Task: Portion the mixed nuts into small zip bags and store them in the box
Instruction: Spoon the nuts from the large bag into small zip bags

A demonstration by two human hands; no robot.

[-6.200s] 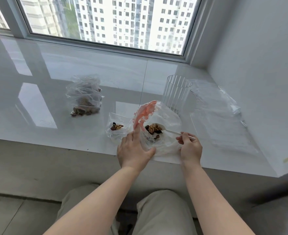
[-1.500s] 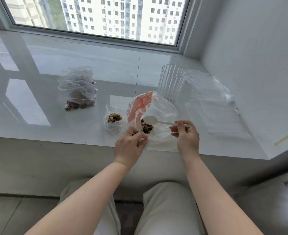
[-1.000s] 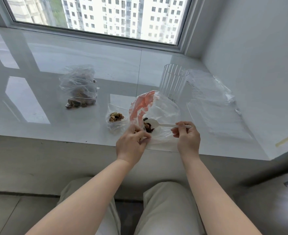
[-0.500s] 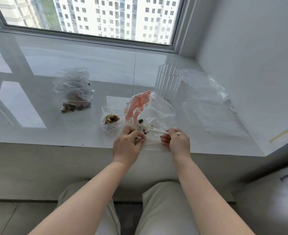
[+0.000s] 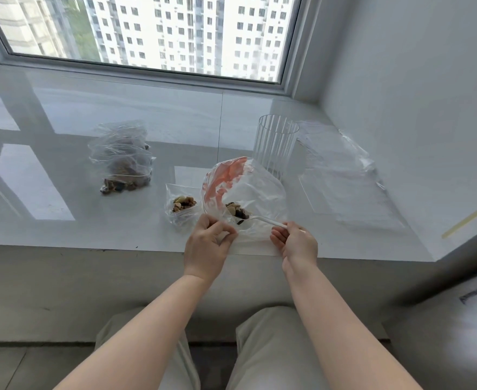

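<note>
A: One heap of mixed nuts (image 5: 235, 210), brown and dark, sits low inside the large clear plastic bag with the orange-red print (image 5: 243, 192), which lies near the front edge of the glossy white stone sill (image 5: 63, 226).

B: And the hands?

A: The left hand (image 5: 207, 246) pinches the bag's near edge between thumb and curled fingers. The right hand (image 5: 297, 243) pinches the handle of a small white plastic spoon (image 5: 262, 220); its bowl reaches into the bag and touches the nuts (whether it is loaded I cannot tell).

B: What lies beside that bag?

A: Just to its left, a small clear zip bag (image 5: 181, 205) holds a little portion of pale and brown nuts. Farther left and back, well apart, lies a pile of crumpled clear bags with nuts in them (image 5: 122, 161).

B: Behind it?

A: An upright, ribbed, clear plastic cup-shaped container (image 5: 275, 146) stands just behind the big bag. To its right, flat clear plastic sheets or bags (image 5: 341, 175) spread toward the grey wall (image 5: 414, 94).

B: Anything else?

A: The window (image 5: 153, 29) at the sill's back shows white tower blocks, and the person's pale trousers (image 5: 265, 347) fill the bottom of the view.
</note>
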